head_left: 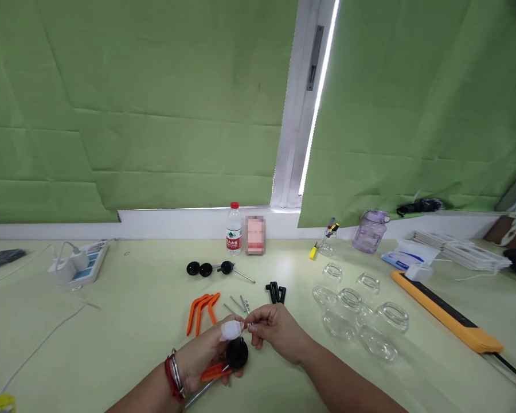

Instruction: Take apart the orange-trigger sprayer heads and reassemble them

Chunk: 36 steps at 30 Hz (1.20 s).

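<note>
My left hand (pixel 208 358) is closed around a black knob part (pixel 237 353) together with an orange plastic lever (pixel 215 373) and a metal rod. A white bandage wraps its index finger. My right hand (pixel 275 331) pinches a small metal screw (pixel 250 327) just above the knob. Both hands meet low in the middle of the pale table (pixel 124 321). Beyond them lie orange levers (pixel 202 310), several loose screws (pixel 238 303), black cylinders (pixel 276 291) and black knobs (pixel 206 268).
Several clear glass jars (pixel 356 312) lie to the right. A yellow and black bar (pixel 445 312) runs along the right side. A water bottle (pixel 234 229), a purple jug (pixel 370 230), a small screwdriver (pixel 322 240) and a power strip (pixel 79 263) stand near the back wall.
</note>
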Motion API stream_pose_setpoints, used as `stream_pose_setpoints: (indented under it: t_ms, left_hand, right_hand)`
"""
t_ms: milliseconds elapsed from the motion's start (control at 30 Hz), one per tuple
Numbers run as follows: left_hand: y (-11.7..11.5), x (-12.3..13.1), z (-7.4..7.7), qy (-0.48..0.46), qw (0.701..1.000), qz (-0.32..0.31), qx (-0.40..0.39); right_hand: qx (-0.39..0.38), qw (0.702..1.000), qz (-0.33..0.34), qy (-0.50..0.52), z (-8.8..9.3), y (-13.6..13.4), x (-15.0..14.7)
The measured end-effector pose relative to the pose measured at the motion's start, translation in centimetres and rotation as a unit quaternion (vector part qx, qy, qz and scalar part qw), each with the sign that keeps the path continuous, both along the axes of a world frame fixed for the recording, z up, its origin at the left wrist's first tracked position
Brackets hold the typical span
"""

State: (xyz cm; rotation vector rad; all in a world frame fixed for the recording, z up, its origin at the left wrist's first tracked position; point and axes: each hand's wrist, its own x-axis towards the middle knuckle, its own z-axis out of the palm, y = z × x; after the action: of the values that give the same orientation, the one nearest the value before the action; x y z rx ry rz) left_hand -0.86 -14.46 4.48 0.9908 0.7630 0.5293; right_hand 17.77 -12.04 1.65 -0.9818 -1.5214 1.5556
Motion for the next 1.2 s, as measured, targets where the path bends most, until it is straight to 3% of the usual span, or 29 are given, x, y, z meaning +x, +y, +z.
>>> stream_pose_setpoints:
  t_ms: [200,433,633,967,1200]
  left_hand:
    - [0.0,0.4,0.5,0.025,1.000,-0.006,0.013]
    - [0.1,0.4,0.1,0.047,0.999,0.005,0.016]
    - [0.1,0.5,0.1,0.050,0.999,0.005,0.014]
    - [0.0,0.5,0.5,0.053,0.998,0.013,0.012]
    - [-0.1,0.5,0.5,0.051,0.999,0.012,0.010]
  right_hand:
    - [0.027,0.999,0.009,0.034,1.6,-0.9,-0.6]
    - [0.120,0.993,0.015,-0.001,1.6,-1.1,-0.7]
    - [0.110,0.994,0.022,0.009,1.3,-1.0,-0.9]
    - [0.000,0.988,0.071,0.137,0.7,-0.8,-1.2]
    - [-0.030,0.986,0.065,0.153,0.7,-1.0,-1.4]
